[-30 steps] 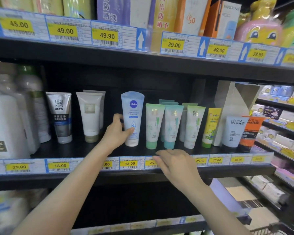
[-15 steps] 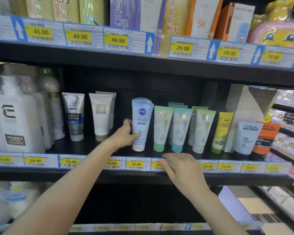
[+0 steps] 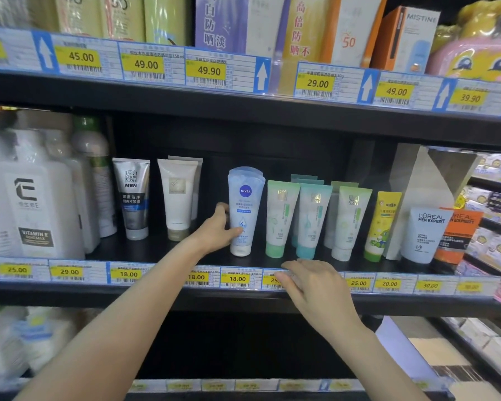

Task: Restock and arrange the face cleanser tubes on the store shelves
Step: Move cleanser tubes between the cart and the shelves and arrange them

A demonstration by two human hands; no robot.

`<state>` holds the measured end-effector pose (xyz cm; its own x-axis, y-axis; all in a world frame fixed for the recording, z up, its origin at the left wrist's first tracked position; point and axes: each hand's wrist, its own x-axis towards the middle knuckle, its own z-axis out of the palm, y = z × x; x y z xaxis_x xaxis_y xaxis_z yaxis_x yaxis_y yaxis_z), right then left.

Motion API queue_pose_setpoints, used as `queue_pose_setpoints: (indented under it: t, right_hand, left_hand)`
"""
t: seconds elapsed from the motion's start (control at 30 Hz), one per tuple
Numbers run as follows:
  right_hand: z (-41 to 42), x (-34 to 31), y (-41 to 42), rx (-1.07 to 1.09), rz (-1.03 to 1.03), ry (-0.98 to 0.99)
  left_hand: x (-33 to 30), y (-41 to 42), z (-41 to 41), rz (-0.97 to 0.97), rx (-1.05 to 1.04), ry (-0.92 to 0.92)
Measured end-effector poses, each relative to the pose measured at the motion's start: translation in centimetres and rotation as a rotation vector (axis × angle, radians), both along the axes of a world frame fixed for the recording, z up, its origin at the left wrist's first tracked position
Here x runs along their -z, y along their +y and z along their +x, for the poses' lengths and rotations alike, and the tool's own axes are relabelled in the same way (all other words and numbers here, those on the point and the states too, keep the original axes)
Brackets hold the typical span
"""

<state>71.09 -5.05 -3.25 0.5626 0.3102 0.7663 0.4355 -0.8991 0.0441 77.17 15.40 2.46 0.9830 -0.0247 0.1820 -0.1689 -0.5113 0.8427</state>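
Note:
A pale blue Nivea tube (image 3: pixel 246 195) stands cap-down on the middle shelf (image 3: pixel 162 251). My left hand (image 3: pixel 216 231) grips its lower left side, thumb in front. Right of it stand a green-capped tube (image 3: pixel 279 218), a teal-capped tube (image 3: pixel 311 219), a white and green tube (image 3: pixel 349 221) and a small yellow tube (image 3: pixel 381 224), with more tubes behind them. My right hand (image 3: pixel 315 285) lies flat, fingers straight, on the shelf's front edge over the price labels (image 3: pixel 237 277). Left of the Nivea stand a grey MEN tube (image 3: pixel 132 198) and a cream tube (image 3: pixel 176 198).
Large white bottles (image 3: pixel 38 204) fill the shelf's left end. A white L'Oreal tube (image 3: pixel 424 234), an orange L'Oreal tube (image 3: pixel 457 235) and a cardboard divider (image 3: pixel 417 183) stand at the right. Boxes (image 3: pixel 315 27) line the upper shelf. Another aisle's shelves (image 3: pixel 492 215) show far right.
The view has shifted a little left and down. My left hand keeps its hold on the Nivea tube, and my right hand stays on the shelf's front edge.

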Motion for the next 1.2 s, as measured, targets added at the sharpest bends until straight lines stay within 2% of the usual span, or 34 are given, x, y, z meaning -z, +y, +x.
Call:
queue_pose_setpoints:
  t: [0.2, 0.3, 0.37, 0.47, 0.57, 0.67, 0.73, 0.83, 1.2]
  right_hand:
    - [-0.3, -0.3, -0.1, 0.031, -0.026, 0.04]
    - [-0.8, -1.0, -0.1, -0.004, -0.029, 0.141]
    - [-1.0, -1.7, -0.3, -0.043, 0.035, 0.247]
    - [-0.7, -3.1, -0.7, -0.062, 0.149, 0.262]
    - [0.3, -4.5, -1.1, 0.004, 0.162, 0.321]
    - [1.2, -5.6, -1.7, 0.075, 0.129, 0.385]
    - [1.5, -6.1, -2.1, 0.099, 0.105, 0.4]
    - [1.9, -6.6, -2.7, 0.111, 0.071, 0.399]
    - [-1.4, -6.0, -5.2, 0.037, 0.021, 0.322]
  left_hand:
    - [-0.1, -0.1, -0.1, 0.014, 0.0, 0.001]
    - [-0.2, -0.1, -0.4, 0.095, -0.02, -0.009]
    - [-0.3, 0.1, -0.7, 0.178, -0.06, -0.032]
    - [-0.3, 0.4, -1.3, 0.28, -0.134, -0.086]
    - [-0.3, 0.2, -2.3, 0.448, -0.226, -0.212]
    - [-0.6, -0.6, -3.7, 0.772, -0.323, -0.397]
    - [-0.8, -1.4, -4.5, 0.952, -0.361, -0.452]
    - [-0.9, -2.8, -5.7, 1.096, -0.388, -0.488]
    - [0.3, -7.5, -10.7, 1.065, -0.393, -0.457]
